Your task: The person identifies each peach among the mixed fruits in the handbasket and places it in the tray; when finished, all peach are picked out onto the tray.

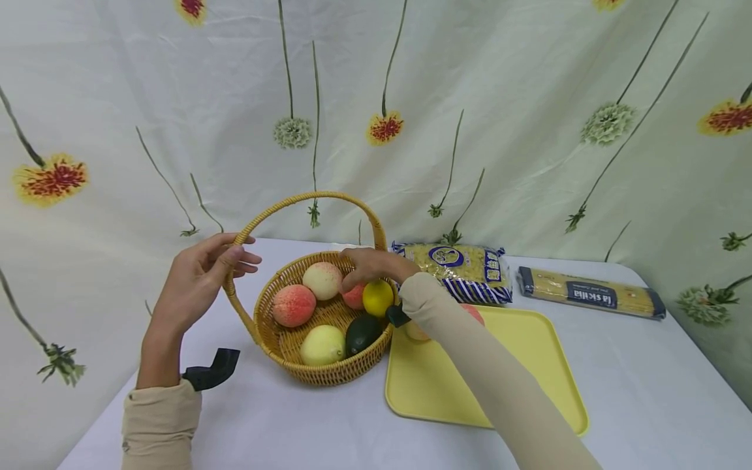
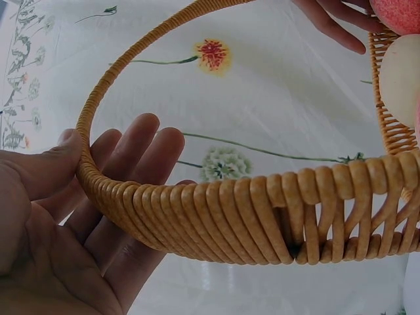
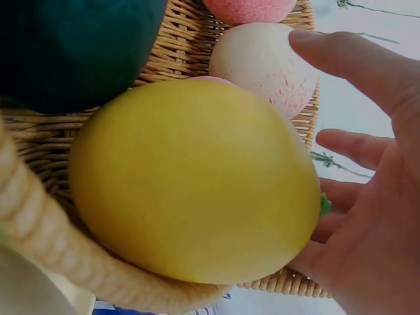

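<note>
At the basket's (image 1: 329, 376) 10 o'clock, our left hand (image 1: 196, 281) loosely holds the handle (image 1: 314, 195); our empty right hand (image 1: 371, 264), fingers parted, is near the pale peach (image 1: 322, 281).

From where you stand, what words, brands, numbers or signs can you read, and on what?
"la skilia", on the long packet; its smaller print is too small to read.
Blue-and-clear bag: an oval emblem and a block of characters, too small to read.
</note>
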A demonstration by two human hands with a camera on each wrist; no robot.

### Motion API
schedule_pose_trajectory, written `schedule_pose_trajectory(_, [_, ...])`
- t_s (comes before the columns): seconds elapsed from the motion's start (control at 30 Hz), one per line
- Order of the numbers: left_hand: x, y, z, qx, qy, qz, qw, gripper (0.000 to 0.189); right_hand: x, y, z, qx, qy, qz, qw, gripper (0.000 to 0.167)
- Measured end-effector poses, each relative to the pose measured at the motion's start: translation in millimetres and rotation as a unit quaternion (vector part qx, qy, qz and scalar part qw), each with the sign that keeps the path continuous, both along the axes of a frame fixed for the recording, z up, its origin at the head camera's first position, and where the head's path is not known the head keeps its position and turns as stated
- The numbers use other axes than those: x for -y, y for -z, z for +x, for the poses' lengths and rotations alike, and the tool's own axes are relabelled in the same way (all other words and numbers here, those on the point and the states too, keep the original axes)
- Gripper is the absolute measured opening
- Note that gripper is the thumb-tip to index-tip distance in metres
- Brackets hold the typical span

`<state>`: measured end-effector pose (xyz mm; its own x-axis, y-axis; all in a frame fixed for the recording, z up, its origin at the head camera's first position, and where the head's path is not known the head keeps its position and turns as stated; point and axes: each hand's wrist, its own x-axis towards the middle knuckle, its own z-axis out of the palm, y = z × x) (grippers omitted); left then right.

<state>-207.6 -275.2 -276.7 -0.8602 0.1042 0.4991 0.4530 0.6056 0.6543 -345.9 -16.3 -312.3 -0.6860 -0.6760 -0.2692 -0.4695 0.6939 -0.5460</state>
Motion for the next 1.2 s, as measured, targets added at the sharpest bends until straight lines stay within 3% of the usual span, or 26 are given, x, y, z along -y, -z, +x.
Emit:
schedule_pose_trajectory(0.3, [-0.2, -0.8, 0.5, 0.001, -0.001, 0.002, 1.0000, 0.029, 2.2, 5.0, -0.5, -0.012, -0.007, 0.046, 0.9989, 0.071])
schedule_pose_trajectory(0.5, [0.1, -0.8, 0.9, 0.001, 0.001, 0.006, 1.0000, 0.028, 3.0, 9.5, 0.2, -0.054, -0.021, 0.067, 0.9960, 0.067])
schedule_pose_trajectory(0.67, [-0.1, -0.5, 1.1, 0.001, 0.000, 0.005, 1.0000, 0.028, 0.6, 13.5, 0.3, -0.076, -0.041, 0.070, 0.9938, 0.049])
schedule_pose_trajectory(0.77, [-0.1, -0.3, 0.7, 0.001, 0.000, 0.003, 1.0000, 0.028, -1.3, 14.1, 0.8, -0.071, -0.039, 0.065, 0.9947, 0.043])
schedule_pose_trajectory(1.2, [0.1, 0.0, 0.1, 0.000, 0.001, 0.004, 1.0000, 0.029, -4.9, 15.7, 1.1, -0.050, -0.027, 0.058, 0.9967, 0.046])
